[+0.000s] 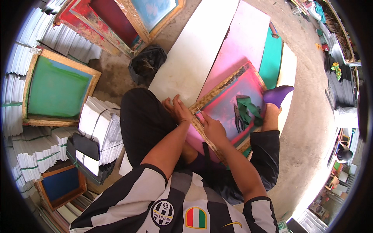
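Screen frame [229, 106] corner: left hand [178, 110] rests loosely against it; right hand [211, 128] pinches a small blade [198, 111] there.

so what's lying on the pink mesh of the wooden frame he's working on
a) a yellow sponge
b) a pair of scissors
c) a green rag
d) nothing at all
c: a crumpled green rag lies on the pink-red mesh of the wooden frame, to the right of the right hand and the left hand, both at the frame's near corner.
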Motion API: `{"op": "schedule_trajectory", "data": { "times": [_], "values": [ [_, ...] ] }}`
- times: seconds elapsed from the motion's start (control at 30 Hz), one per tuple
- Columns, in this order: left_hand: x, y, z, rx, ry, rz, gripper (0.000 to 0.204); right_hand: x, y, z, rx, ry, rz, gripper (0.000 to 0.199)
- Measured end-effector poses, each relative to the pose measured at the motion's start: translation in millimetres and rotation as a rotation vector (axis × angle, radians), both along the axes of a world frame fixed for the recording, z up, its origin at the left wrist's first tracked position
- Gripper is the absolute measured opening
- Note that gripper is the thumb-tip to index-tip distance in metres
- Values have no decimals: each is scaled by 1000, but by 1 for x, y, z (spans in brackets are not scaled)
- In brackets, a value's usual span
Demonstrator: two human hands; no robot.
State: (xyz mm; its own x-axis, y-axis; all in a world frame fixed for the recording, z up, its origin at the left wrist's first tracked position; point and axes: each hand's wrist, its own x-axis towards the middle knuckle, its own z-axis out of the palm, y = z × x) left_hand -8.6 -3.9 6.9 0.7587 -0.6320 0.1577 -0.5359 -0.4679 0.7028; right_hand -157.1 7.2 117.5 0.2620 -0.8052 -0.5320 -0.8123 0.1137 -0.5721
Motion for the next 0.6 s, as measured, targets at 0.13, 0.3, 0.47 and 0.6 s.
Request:
{"op": "schedule_trajectory", "data": {
  "times": [0.13,0.3,0.47,0.6],
  "values": [
    [0,1,-5,-14,-1,-12,25,-3,3,3,43,-40,-37,43],
    [1,2,-6,-43,-40,-14,25,-5,9,-8,354,-441,-485,40],
    [4,3,-11,-67,-45,-6,25,-5,31,-22,-244,-114,-161,40],
    [2,1,-7,-56,-30,-11,25,0,24,-1,-170,122,-71,40]
  ]
}}
